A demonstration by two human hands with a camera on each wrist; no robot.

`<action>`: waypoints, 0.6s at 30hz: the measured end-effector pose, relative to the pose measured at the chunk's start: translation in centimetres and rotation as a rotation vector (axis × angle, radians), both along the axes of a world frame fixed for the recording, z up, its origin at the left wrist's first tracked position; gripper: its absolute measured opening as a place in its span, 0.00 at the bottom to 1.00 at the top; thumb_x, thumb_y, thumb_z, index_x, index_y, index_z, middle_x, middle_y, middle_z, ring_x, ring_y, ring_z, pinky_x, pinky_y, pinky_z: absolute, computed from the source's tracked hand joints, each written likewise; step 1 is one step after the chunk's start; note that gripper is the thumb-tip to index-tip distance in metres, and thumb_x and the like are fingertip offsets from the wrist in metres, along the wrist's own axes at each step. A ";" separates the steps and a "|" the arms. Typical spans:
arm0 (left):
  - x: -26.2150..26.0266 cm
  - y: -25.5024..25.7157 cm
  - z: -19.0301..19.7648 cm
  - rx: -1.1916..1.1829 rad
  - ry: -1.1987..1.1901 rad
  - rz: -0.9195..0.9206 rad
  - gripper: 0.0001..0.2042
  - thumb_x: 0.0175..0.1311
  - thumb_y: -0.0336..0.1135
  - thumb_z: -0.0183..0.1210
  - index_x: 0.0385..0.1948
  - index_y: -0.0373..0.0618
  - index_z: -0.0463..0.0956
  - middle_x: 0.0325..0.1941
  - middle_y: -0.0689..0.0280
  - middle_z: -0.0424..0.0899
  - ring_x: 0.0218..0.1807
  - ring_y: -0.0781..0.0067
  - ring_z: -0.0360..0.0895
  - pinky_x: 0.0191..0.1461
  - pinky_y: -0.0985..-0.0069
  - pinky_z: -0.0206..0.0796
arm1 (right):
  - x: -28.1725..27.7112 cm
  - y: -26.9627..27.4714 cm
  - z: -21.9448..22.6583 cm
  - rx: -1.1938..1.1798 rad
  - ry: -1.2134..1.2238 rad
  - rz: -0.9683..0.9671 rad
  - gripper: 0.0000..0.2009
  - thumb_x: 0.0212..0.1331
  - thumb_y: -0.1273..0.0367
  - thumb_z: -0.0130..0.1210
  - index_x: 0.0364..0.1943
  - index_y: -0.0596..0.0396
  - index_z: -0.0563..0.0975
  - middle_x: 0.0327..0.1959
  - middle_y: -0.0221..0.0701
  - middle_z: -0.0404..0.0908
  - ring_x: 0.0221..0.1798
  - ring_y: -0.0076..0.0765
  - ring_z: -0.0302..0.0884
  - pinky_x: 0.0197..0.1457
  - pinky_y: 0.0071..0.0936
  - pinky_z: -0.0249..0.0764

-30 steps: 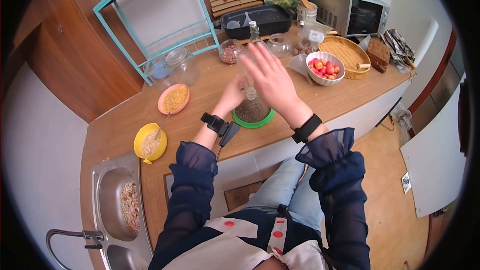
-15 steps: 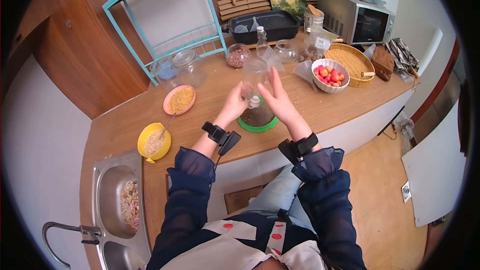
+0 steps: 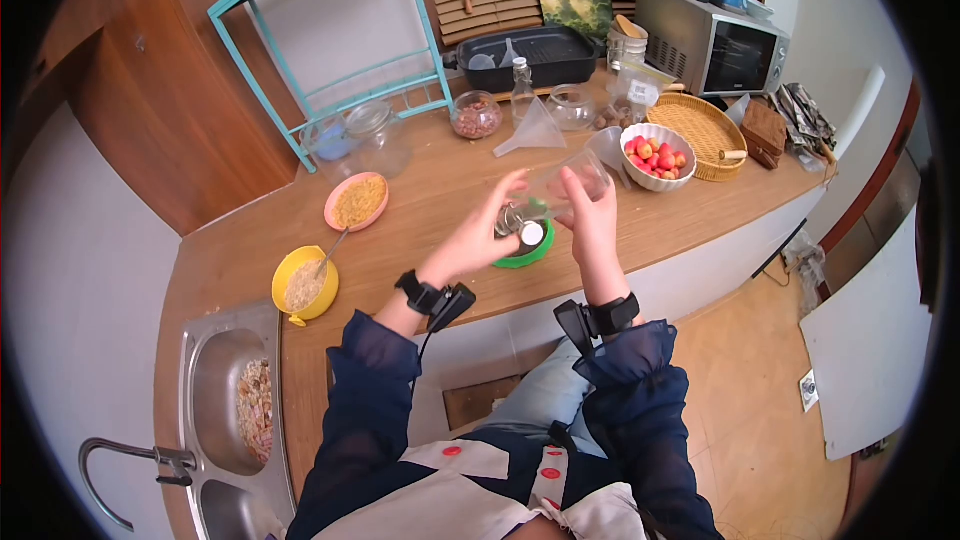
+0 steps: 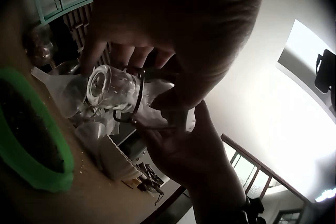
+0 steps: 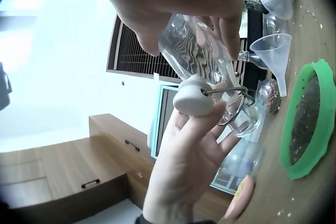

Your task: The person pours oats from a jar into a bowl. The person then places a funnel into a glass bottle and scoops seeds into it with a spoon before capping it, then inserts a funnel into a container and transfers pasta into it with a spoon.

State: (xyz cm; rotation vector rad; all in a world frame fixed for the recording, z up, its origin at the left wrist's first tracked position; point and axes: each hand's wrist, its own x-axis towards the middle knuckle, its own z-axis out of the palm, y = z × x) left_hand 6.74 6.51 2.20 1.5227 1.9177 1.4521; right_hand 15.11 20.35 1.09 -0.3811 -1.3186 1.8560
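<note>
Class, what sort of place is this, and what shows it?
Most likely a kitchen: a metal sink with a curved tap adjoins the wooden counter, and a microwave stands toward the back.

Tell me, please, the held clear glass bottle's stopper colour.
White rounded stopper, clearest in right wrist view.

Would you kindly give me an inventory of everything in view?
Held bottle: one, clear, tilted above counter
Front bowl: one, green, near counter edge
Funnels: at least two, translucent, counter centre
Standing bottle: one, clear, behind a funnel
Jars: several, clear, along the counter
Fluted bowl: one, white, right, holding red fruit
Wicker tray: one, tan, right
Microwave: one, silver, back right
Pan: one, black, back
Picture: one, green, behind pan
Rack: one, teal, back left
Dish: one, pink, left
Small bowl: one, yellow, left, holding a spoon
Sink: one, grey, front left
Faucet: one, grey, beside sink
Left hand: one, bare, holding bottle neck
Right hand: one, bare, holding bottle body
</note>
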 end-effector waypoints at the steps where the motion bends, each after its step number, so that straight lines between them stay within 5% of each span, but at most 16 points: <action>1: 0.5 0.0 -0.3 0.050 0.120 -0.030 0.33 0.44 0.24 0.52 0.57 0.45 0.51 0.60 0.56 0.55 0.62 0.60 0.56 0.63 0.69 0.48 | 0.4 -0.1 0.0 -0.207 0.021 0.045 0.21 0.47 0.64 0.59 0.42 0.59 0.66 0.38 0.33 0.70 0.39 0.30 0.73 0.32 0.25 0.73; 4: 2.3 -0.6 -0.3 0.055 0.464 0.009 0.33 0.43 0.25 0.53 0.57 0.46 0.53 0.61 0.56 0.54 0.62 0.57 0.54 0.63 0.67 0.48 | 1.3 -0.3 -0.8 -0.332 0.092 0.128 0.19 0.50 0.60 0.56 0.41 0.57 0.66 0.36 0.32 0.70 0.37 0.30 0.74 0.27 0.24 0.73; 5: 3.2 -0.8 -0.1 0.071 0.441 0.026 0.28 0.42 0.29 0.58 0.50 0.45 0.61 0.59 0.55 0.55 0.62 0.55 0.54 0.61 0.66 0.50 | 1.5 -0.5 -1.1 -0.331 0.093 0.129 0.19 0.50 0.60 0.56 0.41 0.57 0.66 0.36 0.32 0.70 0.37 0.30 0.74 0.27 0.24 0.73; 10: 4.8 0.0 -2.8 0.239 0.444 0.257 0.18 0.41 0.32 0.64 0.30 0.43 0.63 0.53 0.55 0.60 0.55 0.55 0.62 0.54 0.66 0.58 | 2.2 -1.8 -2.2 -0.426 0.095 0.093 0.18 0.53 0.58 0.53 0.40 0.54 0.65 0.36 0.31 0.69 0.39 0.33 0.74 0.28 0.26 0.75; 14: 4.0 0.5 -4.5 0.454 0.311 0.329 0.14 0.49 0.25 0.58 0.36 0.42 0.64 0.47 0.57 0.68 0.48 0.62 0.69 0.50 0.71 0.61 | 2.8 -1.6 -2.9 -0.447 0.114 0.099 0.17 0.54 0.58 0.52 0.39 0.54 0.65 0.36 0.30 0.68 0.39 0.35 0.74 0.28 0.27 0.75; 16: 4.6 0.7 -4.2 0.680 -0.329 0.206 0.13 0.52 0.26 0.56 0.39 0.39 0.63 0.45 0.59 0.69 0.47 0.68 0.70 0.51 0.74 0.61 | 2.8 -1.3 -3.5 -0.561 0.162 0.182 0.16 0.55 0.56 0.49 0.38 0.52 0.66 0.36 0.30 0.70 0.40 0.34 0.74 0.29 0.28 0.75; 18: 4.2 0.1 -4.1 0.608 -0.287 0.210 0.14 0.56 0.30 0.54 0.42 0.38 0.63 0.44 0.60 0.71 0.47 0.71 0.70 0.51 0.76 0.61 | 3.0 -1.2 -4.2 -0.621 0.184 0.250 0.16 0.55 0.54 0.48 0.38 0.51 0.66 0.35 0.31 0.71 0.40 0.34 0.74 0.30 0.28 0.75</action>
